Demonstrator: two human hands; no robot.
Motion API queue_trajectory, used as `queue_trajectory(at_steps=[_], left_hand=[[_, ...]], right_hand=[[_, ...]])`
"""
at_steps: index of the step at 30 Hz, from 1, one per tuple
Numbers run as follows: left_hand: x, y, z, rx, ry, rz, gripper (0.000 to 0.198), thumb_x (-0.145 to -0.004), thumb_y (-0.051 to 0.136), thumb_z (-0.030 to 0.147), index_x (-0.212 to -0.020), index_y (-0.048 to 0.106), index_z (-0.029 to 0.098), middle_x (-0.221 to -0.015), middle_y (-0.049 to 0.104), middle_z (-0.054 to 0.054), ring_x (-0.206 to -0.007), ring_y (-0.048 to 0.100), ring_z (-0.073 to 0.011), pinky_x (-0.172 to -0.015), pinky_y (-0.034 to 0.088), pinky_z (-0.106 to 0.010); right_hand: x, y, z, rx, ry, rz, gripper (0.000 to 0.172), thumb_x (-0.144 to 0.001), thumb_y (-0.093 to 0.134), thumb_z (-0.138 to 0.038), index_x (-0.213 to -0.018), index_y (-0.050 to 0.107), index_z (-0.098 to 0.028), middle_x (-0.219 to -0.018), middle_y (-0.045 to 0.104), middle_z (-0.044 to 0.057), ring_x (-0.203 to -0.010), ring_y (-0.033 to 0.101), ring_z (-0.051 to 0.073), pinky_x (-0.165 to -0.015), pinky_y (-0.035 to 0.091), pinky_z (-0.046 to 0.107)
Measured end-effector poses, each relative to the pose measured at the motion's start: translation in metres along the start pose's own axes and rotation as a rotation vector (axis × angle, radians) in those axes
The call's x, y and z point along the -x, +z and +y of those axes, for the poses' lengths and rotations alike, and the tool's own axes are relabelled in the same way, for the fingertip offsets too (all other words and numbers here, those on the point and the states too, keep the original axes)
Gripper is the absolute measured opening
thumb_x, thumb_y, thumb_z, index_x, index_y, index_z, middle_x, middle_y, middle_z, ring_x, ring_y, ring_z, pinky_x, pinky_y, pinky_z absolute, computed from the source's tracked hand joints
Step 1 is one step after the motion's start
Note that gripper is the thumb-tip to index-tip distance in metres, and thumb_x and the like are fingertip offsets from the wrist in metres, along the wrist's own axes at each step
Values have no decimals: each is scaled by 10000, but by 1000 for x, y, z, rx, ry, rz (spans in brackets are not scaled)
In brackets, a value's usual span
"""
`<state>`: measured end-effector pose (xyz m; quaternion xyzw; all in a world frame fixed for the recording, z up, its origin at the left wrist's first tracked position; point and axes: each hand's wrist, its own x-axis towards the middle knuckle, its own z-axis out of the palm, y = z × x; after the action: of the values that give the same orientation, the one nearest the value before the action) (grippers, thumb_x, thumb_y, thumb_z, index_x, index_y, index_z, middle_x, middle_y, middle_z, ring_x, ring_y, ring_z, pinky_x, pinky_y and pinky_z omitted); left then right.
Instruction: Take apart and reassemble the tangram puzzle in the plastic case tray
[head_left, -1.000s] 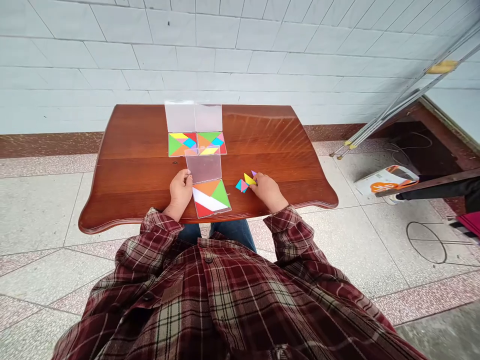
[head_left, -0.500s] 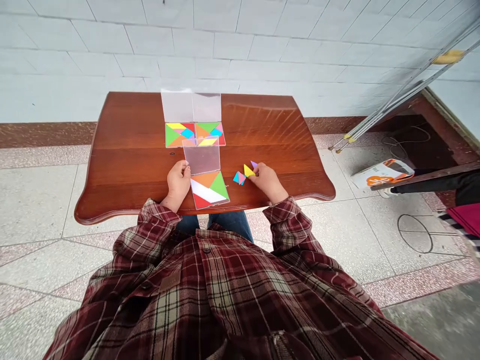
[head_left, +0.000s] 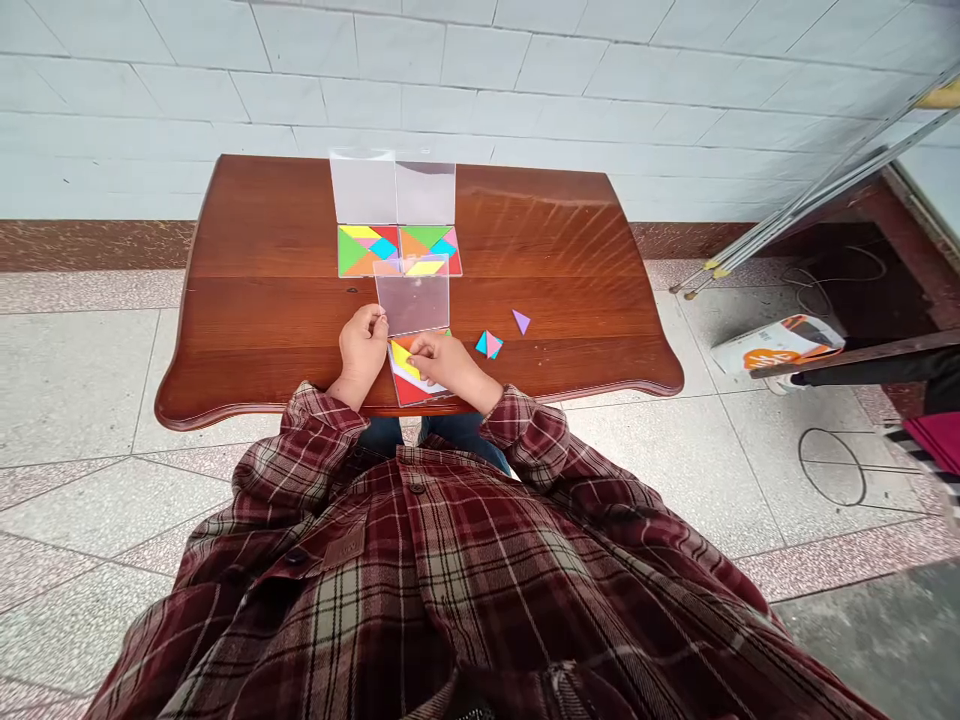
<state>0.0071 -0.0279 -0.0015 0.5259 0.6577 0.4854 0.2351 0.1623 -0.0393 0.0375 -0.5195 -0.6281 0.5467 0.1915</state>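
We note the left hand (head_left: 362, 350) closed narrow, its fingertips (head_left: 382, 320) at the left edge of a clear plastic lid (head_left: 412, 303); we cannot tell whether it grips the lid or only touches it. The right hand (head_left: 442, 365) lies just to the right of the left hand, pinched narrow on a yellow tangram triangle (head_left: 402, 358). Under that grip sits a tangram tray (head_left: 405, 391), its orange and red pieces partly hidden by the fingers, with the clear lid lying directly beyond it. Farther from both hands, beyond the lid, two filled tangram trays (head_left: 399, 250) sit side by side, each with its own clear lid (head_left: 393, 187) beyond it. To the right of the right hand lie a small blue-and-pink cluster of tangram pieces (head_left: 489, 344) and, a little farther out, a purple tangram triangle (head_left: 521, 321), both on the polished wooden table (head_left: 555, 230). Plaid shirt cuffs (head_left: 517, 435) show just behind the hands.
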Motion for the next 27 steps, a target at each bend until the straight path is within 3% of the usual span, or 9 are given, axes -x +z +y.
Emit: queue_trajectory(at_steps=[4, 11, 21, 27], left_hand=[[0, 0, 1, -15, 2, -4, 90, -804, 496, 226, -824, 578, 196, -760, 623, 0, -722, 572, -137, -729, 441, -270], [-1, 2, -3, -32, 9, -4, 105, -803, 493, 233, -842, 585, 199, -788, 630, -8, -742, 572, -145, -738, 440, -274], [0, 1, -3, -43, 6, -2, 111, -805, 496, 217, -860, 590, 196, -793, 635, -10, -750, 579, -149, -746, 445, -279], [0, 1, -4, -32, 10, -1, 108, -804, 506, 216, -867, 592, 205, -769, 625, 2, -732, 573, -145, -742, 447, -276]], right_hand=[[-6, 3, 4, 121, -14, 35, 86, -833, 541, -153, -766, 498, -188, -558, 498, -82, -494, 488, 65, -505, 394, 171], [-4, 3, -7, 600, -146, 99, 61, -842, 552, -208, -801, 589, -183, -699, 597, -21, -636, 489, 119, -597, 297, 232], [-3, -2, -12, 561, -180, 44, 80, -842, 527, -180, -883, 595, -174, -749, 616, -17, -691, 520, 127, -625, 315, 229], [19, 0, -29, 887, -208, 47, 225, -906, 421, -165, -1050, 593, -155, -934, 677, 84, -817, 606, 198, -656, 378, 274]])
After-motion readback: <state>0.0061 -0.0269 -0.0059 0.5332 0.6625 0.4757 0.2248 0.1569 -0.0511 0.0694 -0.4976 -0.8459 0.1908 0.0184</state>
